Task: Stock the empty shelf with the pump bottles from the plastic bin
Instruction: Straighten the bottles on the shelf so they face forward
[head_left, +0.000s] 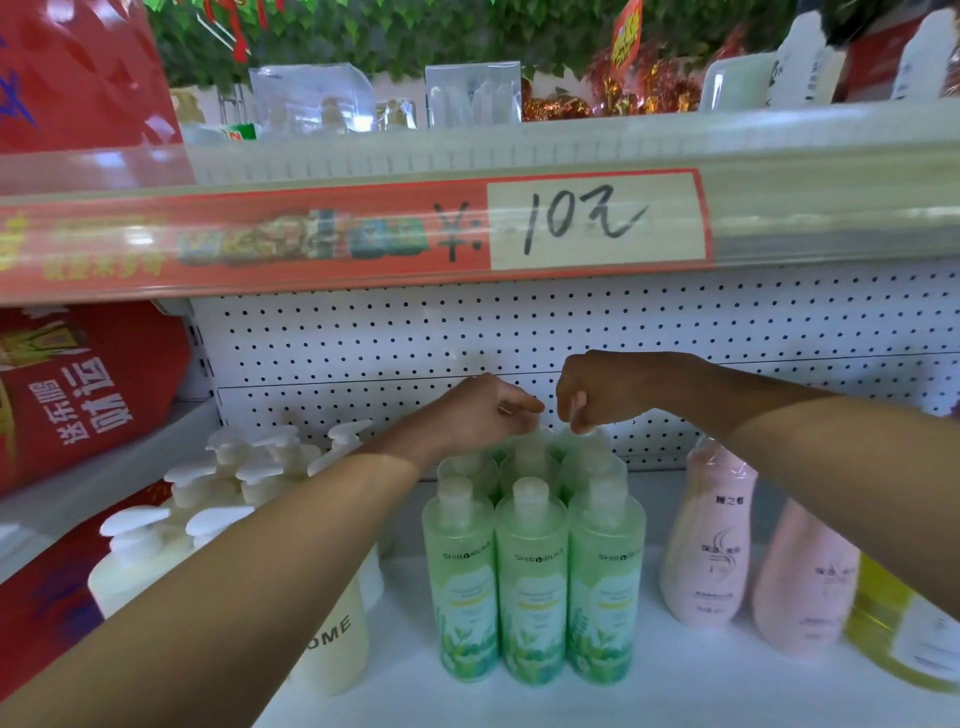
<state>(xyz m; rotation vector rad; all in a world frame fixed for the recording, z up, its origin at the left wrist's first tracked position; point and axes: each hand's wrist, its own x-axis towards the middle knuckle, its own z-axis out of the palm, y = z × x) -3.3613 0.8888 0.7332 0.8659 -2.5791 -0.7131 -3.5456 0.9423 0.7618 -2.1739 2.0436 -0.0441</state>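
Several green pump bottles (530, 587) stand in tight rows at the middle of the white shelf (649, 686). My left hand (483, 410) and my right hand (597, 389) reach to the back row, fingers curled down. Each hand pinches the top of a rear green bottle (530, 452), whose body is mostly hidden behind the front row. Cream pump bottles (244, 499) fill the shelf's left part, partly covered by my left forearm. The plastic bin is not in view.
Pink bottles (711, 540) and a yellow bottle (898, 629) stand at the right. A white pegboard (519, 332) backs the shelf. The upper shelf edge carries a red price strip (363, 234). Red packages (78, 384) sit at the left.
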